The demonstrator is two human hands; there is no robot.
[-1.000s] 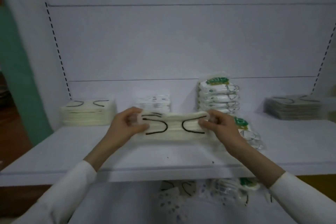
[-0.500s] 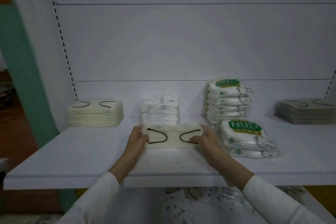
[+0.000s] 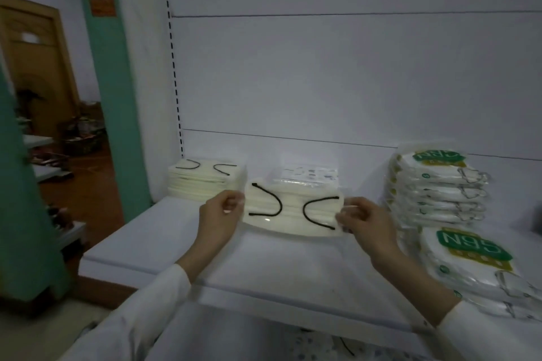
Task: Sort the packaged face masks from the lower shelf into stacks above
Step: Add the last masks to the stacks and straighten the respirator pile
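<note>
Head view is looking down at a white shelf (image 3: 264, 269), where both hands are holding one cream mask packet (image 3: 293, 221) with black ear loops between them. The left hand (image 3: 218, 221) is pinching the packet's left edge with curled fingers and thumb, and the right hand (image 3: 366, 226) is pinching the right edge in the same way; white sleeves are covering both forearms. The packet is lying flat and slightly tilted just over the shelf board, in front of the printed mask stack (image 3: 308, 174); whether its lower edge is touching the board I cannot tell. To the left, near the back panel, a cream mask stack (image 3: 205, 182) of the same kind is sitting with black loops showing on top. To the right, a tall N95 stack (image 3: 434, 187) is standing by the back, and a lower N95 pile (image 3: 469, 267) is resting in front of it, near the shelf's front edge. Below the board, loose mask packets (image 3: 322, 343) are showing blurred on the lower shelf. A green pillar (image 3: 111, 82) is rising at the left.
</note>
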